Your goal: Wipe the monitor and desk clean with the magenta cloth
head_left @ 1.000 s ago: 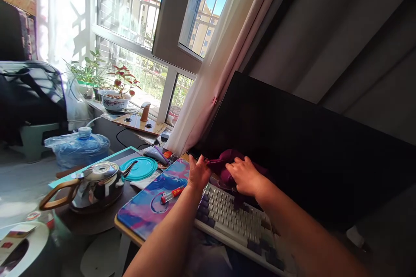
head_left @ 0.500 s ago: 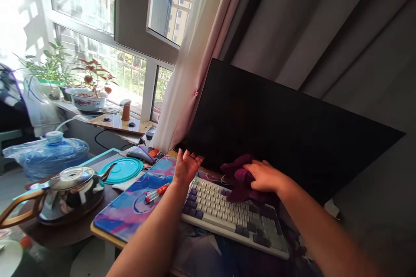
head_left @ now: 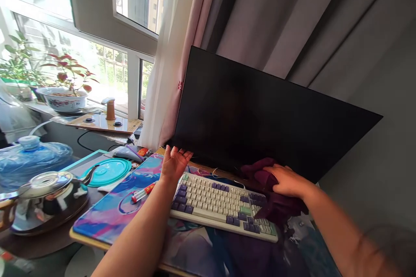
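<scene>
**One purple cloth (head_left: 262,178) held in the right hand (head_left: 289,181), along the lower edge of the monitor (head_left: 276,112)**

The right hand has the cloth bunched under its fingers, the back of the hand facing up. The cloth lies at the far right of the desk (head_left: 89,241), and its near folds hide part of the right end of the keyboard (head_left: 211,203). Whether it touches the screen cannot be told.

The left hand (head_left: 174,164) is spread wide, palm turned up, thumb apart from the fingers. It is near the monitor's lower left corner, just beside the far left end of the keyboard; whether it touches the monitor cannot be told.

On the left, a bright patterned mat (head_left: 104,214) covers the desk, with a small red and clear tube (head_left: 139,194) lying on it. Farther left stands a shiny kettle (head_left: 48,201), with a round turquoise lid (head_left: 108,172) just beyond it. A blue water bottle (head_left: 34,156) is at the far left, near a red-leaved plant (head_left: 65,73) in a white bowl (head_left: 65,103). Grey curtains (head_left: 292,17) hang behind the monitor.
</scene>
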`<state>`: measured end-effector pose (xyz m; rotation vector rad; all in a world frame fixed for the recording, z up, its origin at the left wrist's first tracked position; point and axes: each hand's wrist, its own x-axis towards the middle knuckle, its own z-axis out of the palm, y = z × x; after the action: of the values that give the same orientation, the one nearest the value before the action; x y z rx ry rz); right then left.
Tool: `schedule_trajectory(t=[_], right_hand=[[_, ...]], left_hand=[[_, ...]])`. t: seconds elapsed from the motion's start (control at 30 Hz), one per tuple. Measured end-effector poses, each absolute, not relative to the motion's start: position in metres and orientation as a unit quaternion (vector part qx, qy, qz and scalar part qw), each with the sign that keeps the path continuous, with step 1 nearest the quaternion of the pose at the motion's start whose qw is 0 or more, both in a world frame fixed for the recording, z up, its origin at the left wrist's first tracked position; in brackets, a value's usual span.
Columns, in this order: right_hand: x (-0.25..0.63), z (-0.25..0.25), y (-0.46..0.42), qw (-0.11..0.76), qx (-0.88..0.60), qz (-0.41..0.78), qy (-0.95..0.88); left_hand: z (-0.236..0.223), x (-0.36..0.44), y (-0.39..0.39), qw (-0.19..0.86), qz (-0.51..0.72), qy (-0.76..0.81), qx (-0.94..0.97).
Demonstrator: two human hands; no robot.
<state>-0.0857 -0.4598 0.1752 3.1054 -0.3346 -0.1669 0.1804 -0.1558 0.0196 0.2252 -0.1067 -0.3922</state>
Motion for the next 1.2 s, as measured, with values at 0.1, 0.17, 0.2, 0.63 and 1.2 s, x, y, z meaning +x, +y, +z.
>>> schedule_trajectory(t=[0.1,0.17,0.2,0.63,1.2], right_hand=[[-0.098,0.178,-0.471,0.006,0.988,-0.068,-0.139],[-0.106,0.179,-0.477,0.006,0.985,-0.069,-0.160],[-0.109,0.179,-0.481,0.007,0.983,-0.070,-0.169],[-0.161,0.171,-0.555,0.075,0.948,-0.063,-0.301],[-0.199,0.213,-0.501,0.195,0.901,-0.017,-0.388]], left_hand=[[0.021,0.180,-0.157,0.974,-0.191,-0.049,0.111],[0.023,0.178,-0.158,0.974,-0.187,-0.055,0.114],[0.024,0.178,-0.158,0.974,-0.184,-0.059,0.117],[0.033,0.172,-0.159,0.975,-0.175,-0.032,0.132],[0.031,0.173,-0.160,0.972,-0.176,-0.036,0.150]])
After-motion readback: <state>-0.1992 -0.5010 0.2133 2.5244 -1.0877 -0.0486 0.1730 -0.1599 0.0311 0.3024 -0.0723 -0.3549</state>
